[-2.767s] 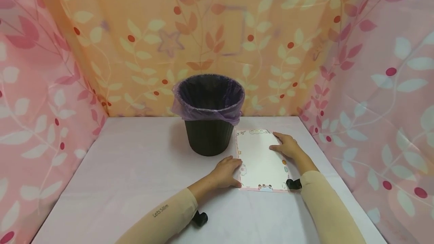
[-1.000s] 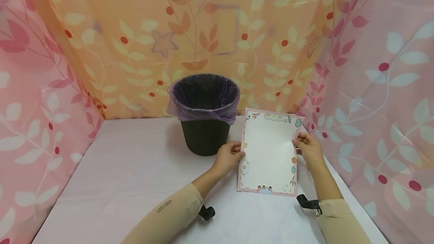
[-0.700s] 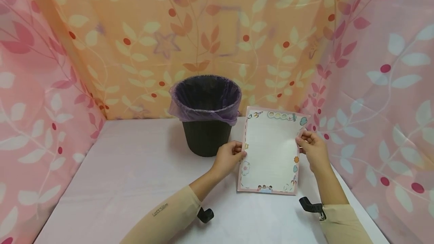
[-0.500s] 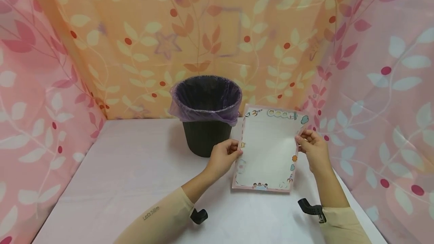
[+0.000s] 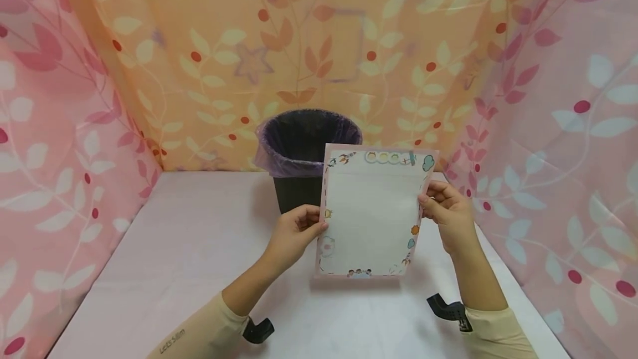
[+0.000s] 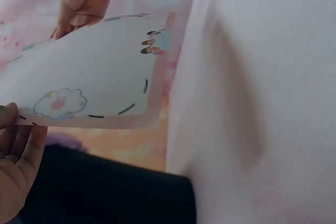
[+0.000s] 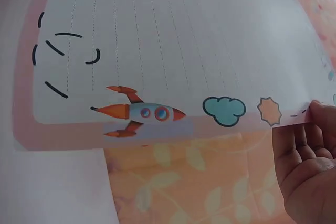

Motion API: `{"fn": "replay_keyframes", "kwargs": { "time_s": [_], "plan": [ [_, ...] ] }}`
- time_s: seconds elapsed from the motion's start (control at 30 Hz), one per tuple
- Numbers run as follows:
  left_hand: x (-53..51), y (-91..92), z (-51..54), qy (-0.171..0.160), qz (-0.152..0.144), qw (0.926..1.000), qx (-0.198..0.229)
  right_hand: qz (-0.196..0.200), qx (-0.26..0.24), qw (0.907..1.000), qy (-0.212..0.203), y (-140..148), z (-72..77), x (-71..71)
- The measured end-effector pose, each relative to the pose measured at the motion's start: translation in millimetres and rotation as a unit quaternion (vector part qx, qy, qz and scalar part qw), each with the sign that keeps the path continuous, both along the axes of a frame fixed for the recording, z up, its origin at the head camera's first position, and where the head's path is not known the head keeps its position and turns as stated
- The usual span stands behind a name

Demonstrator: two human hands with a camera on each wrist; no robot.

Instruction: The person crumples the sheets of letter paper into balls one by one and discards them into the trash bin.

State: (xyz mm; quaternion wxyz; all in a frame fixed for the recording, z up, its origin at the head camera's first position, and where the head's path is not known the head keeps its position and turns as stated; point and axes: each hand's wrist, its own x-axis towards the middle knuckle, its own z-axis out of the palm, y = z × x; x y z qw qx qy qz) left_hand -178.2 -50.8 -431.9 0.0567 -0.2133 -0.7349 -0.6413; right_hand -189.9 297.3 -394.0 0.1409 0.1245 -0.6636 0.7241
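Observation:
A sheet of lined writing paper [image 5: 371,215] with a pink border and small cartoon prints is held up off the table, tilted toward me. My left hand [image 5: 294,237] pinches its left edge, thumb in front and fingers behind. On the opposite edge my right hand [image 5: 451,215] pinches it the same way, a little higher. In the right wrist view, a printed rocket and cloud show on the paper [image 7: 168,51] beside the right thumb. Behind the sheet stands a black bin [image 5: 296,190] with a purple liner; the paper covers part of its right side.
A white cloth covers the table [image 5: 199,248]. An orange leaf-patterned curtain [image 5: 224,71] hangs behind the bin, and pink patterned curtains [image 5: 563,143] stand at both sides. Each wrist carries a black camera mount [image 5: 259,330].
The paper lay flat on the table with both hands at its edges. Both hands have since pinched and lifted it, then brought it left and nearer, partly in front of the bin.

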Motion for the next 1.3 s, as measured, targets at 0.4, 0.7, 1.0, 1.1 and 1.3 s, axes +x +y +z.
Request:
{"fn": "replay_keyframes", "kwargs": {
  "time_s": [0.4,0.7,1.0,1.1,1.3],
  "plan": [
    [22.7,-64.4,29.5,0.019,0.047,0.9987,-0.008,0.071,0.038,0.9944,0.068,-48.0,19.8,12.5],
    [28.6,-81.0,48.4,0.052,0.061,0.9968,0.005,-0.001,0.069,0.9872,0.144,-69.8,32.6,15.6],
    [29.3,-76.9,57.8,0.077,0.052,0.9955,0.018,-0.141,0.222,0.9381,0.225,-94.0,50.8,29.6],
    [31.2,-72.9,57.9,0.093,0.04,0.9947,0.014,-0.074,0.252,0.9366,0.231,-98.6,49.9,31.7],
    [34.5,-65.5,58.3,0.143,0.023,0.9894,-0.006,0.025,0.315,0.9227,0.221,-106.6,40.8,33.9]
  ]
}}
